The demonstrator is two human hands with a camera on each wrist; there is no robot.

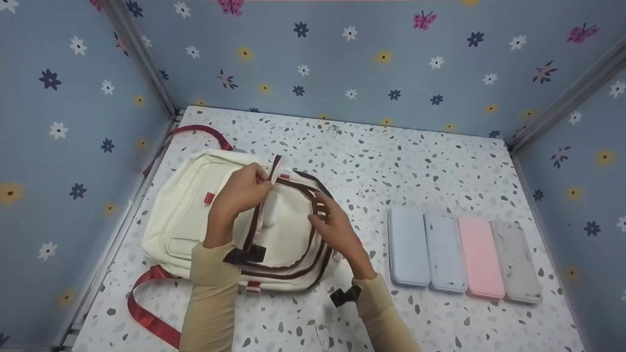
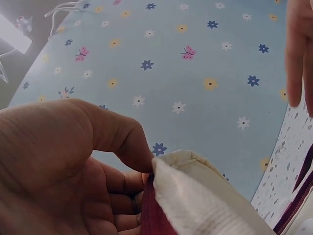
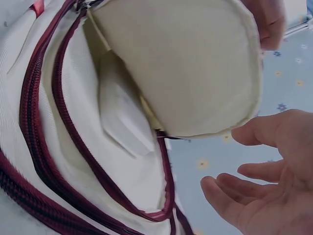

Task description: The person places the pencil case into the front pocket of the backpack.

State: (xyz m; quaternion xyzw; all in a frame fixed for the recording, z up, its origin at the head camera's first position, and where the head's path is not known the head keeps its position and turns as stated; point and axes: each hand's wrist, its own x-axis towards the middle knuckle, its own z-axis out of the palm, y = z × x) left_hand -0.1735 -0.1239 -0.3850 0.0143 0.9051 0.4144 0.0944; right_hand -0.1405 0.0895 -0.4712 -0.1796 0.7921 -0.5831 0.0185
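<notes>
A cream backpack with dark red zippers lies on the table, its front pocket unzipped. My left hand pinches the edge of the pocket flap between thumb and fingers, holding the flap lifted away from the pocket. Inside the pocket sits a white, round-cornered case, partly covered by the flap in the right wrist view. On the other side of the pocket, my right hand is beside the zipper edge, fingers spread and loosely bent, with nothing held. In the right wrist view its thumb overlaps the flap's rim.
To the right, a row of flat oblong cases lies side by side: a light blue one, a paler one, a pink one and a grey one. A red strap loops over the speckled table. Flowered panels surround it.
</notes>
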